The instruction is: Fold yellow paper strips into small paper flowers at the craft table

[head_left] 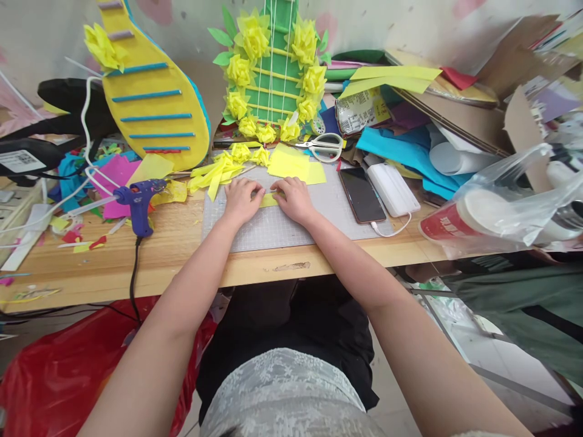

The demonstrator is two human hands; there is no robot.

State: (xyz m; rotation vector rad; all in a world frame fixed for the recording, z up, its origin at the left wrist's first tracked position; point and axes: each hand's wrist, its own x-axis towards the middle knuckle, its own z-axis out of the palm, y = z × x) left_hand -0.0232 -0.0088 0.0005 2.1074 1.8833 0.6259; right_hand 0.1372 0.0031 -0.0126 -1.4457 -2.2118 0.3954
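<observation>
Two bare arms (191, 285) reached over the lap (282, 328). The left hand (240, 200) and right hand (296, 199) both pinched a yellow strip (269, 199) on the gray mat (273, 233). Many flowers (239, 70) sat on the green guitar (268, 91) already (more loose strips (214, 173) lay nearby).

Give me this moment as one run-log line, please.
left hand pressing yellow paper strip | right hand pressing it | on cutting mat | glue gun nearby

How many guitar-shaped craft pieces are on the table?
2. The yellow guitar leans at back left, behind the glue gun. The green guitar, ringed with yellow paper flowers, stands at back centre. More may lie hidden.
</observation>
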